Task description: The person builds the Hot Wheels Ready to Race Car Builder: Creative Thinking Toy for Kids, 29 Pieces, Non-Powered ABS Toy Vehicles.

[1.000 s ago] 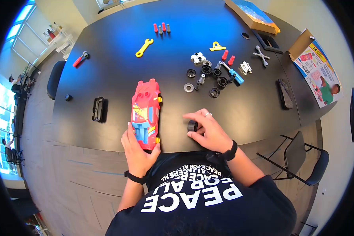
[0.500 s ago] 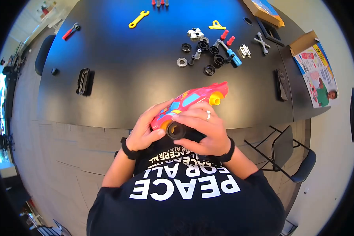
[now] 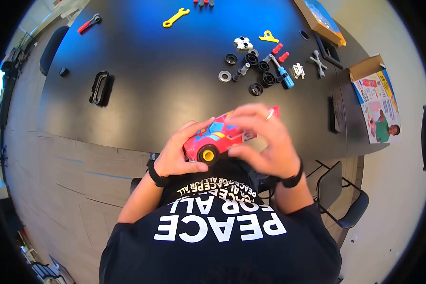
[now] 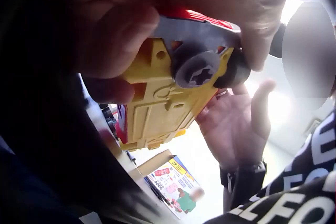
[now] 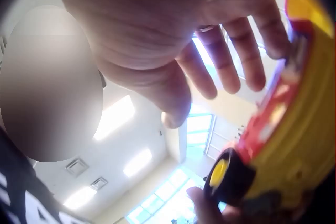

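The red toy car [image 3: 225, 136] is held up above the table's near edge by the left hand [image 3: 175, 152], whose fingers and thumb grip its front end. A black tyre [image 3: 208, 155] sits around the yellow hub near the left thumb. In the left wrist view the yellow underside [image 4: 170, 106] shows, with a grey round piece [image 4: 198, 69] on it. The right hand [image 3: 265, 139] is beside the car with fingers spread and nothing held. The right wrist view shows that palm [image 5: 152, 29] by the wheel [image 5: 228, 176].
Black wheels [image 3: 268, 79], a blue-handled tool [image 3: 285, 78] and grey and red pieces lie back right. A yellow wrench [image 3: 176, 17] and a red-handled tool [image 3: 89, 23] lie farther back. A black tray [image 3: 99, 88] lies left; boxes stand right.
The left hand has lifted the car off the table and tilted it. The black tyre, earlier in the right hand, is now on the car's hub, and the right hand has let go.
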`<state>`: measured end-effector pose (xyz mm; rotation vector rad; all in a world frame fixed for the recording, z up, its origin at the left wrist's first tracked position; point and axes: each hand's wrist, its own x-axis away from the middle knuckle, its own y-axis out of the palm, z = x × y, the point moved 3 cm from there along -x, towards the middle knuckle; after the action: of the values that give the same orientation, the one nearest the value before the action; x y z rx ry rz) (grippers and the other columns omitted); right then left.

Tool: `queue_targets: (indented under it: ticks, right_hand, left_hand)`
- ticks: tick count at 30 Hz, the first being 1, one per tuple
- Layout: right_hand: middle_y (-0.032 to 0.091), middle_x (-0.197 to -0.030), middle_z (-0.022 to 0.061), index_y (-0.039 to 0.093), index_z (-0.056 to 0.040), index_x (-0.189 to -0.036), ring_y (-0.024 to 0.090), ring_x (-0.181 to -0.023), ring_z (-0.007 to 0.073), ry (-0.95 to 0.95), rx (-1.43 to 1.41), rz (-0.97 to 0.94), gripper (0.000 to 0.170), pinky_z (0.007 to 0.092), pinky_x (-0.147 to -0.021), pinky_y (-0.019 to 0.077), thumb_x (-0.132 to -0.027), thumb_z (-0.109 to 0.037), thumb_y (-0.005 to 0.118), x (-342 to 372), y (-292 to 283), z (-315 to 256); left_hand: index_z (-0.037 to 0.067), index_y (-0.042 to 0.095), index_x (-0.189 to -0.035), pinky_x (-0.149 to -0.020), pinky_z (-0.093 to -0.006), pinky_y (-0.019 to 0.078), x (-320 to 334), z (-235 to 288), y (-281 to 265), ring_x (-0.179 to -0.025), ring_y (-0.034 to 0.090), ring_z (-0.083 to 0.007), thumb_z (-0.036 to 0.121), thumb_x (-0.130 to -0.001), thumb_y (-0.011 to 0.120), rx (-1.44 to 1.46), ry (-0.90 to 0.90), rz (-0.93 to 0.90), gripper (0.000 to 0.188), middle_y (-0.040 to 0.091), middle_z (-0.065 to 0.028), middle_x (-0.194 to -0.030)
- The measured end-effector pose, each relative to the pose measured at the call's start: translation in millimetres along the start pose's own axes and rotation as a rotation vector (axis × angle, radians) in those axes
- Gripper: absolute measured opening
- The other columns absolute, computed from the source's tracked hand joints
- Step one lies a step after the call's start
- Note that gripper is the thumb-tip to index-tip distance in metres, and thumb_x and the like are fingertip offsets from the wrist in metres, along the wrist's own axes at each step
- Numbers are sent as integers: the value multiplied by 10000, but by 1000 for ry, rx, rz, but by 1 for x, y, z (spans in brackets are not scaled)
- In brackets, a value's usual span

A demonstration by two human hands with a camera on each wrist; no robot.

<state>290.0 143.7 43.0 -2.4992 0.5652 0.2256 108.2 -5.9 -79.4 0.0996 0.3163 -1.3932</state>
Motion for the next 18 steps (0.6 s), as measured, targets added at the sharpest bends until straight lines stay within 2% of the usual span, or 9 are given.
queue_targets:
  ticks: [2,3,6,8,10,12,14,17,18]
  right_hand:
    - [681,-1252,132,705,-21,-1267,712,-1024,376,-63,294,-40,455,431,-881,601,-876,-176,879,-24,-22,8]
    - [683,-1284,157,699,-20,-1272,708,-1089,381,43,369,-118,426,445,-929,588,-901,-165,849,-38,-29,3]
    - [631,-1484,162,630,-42,-1436,696,-1178,401,-19,685,-354,564,452,-1006,573,-917,-138,831,-66,-32,37]
    - [575,-1544,204,592,-46,-1483,677,-1233,427,-15,720,-440,606,465,-1045,561,-930,-145,820,-77,-23,54]
    - [519,-1604,247,555,-51,-1530,658,-1288,453,-12,754,-533,648,477,-1085,549,-943,-152,809,-88,-13,72]
    - [410,-1656,340,503,-43,-1576,630,-1326,489,98,808,-622,700,473,-1121,540,-951,-148,798,-96,-4,94]
    - [439,-1605,368,523,-22,-1543,637,-1306,499,104,818,-633,684,471,-1110,549,-928,-112,809,-101,4,107]
    - [527,-1514,309,588,-9,-1351,682,-1205,460,199,927,-655,502,495,-1018,576,-896,-16,801,-110,15,112]
    - [527,-1514,309,588,-9,-1351,682,-1205,460,200,928,-662,502,495,-1018,576,-896,-16,801,-111,16,114]
  left_hand:
    - [11,586,-1562,-1023,-393,496,2,3,-2,-1109,670,-300,591,-697,964,-34,-5,2,1108,683,-178,-1216]
    - [10,595,-1554,-1005,-392,500,2,3,-2,-1081,668,-300,598,-691,966,-23,19,-10,1108,683,-176,-1187]
    - [7,627,-1526,-974,-383,506,2,5,-3,-1030,666,-297,613,-665,975,-5,77,3,1109,681,-161,-1121]
    - [-52,626,-1504,-977,-375,492,5,5,-2,-1039,656,-284,747,-664,921,-27,54,-40,1196,676,-167,-1133]
    - [-44,636,-1502,-969,-371,497,8,5,-3,-1029,654,-278,744,-654,930,-30,55,-37,1194,669,-158,-1118]
    - [-38,635,-1508,-973,-364,497,10,6,-3,-1026,651,-273,734,-652,938,-28,40,-17,1192,664,-152,-1119]
    - [-32,634,-1512,-977,-358,496,9,4,-4,-1021,646,-269,722,-651,945,-10,31,-8,1186,661,-149,-1125]
    - [-19,636,-1517,-971,-358,495,12,2,-4,-1014,634,-264,678,-648,970,4,47,-5,1163,653,-145,-1113]
    - [-19,636,-1517,-971,-358,495,12,3,-4,-1014,634,-264,678,-648,970,9,45,-1,1163,653,-145,-1113]
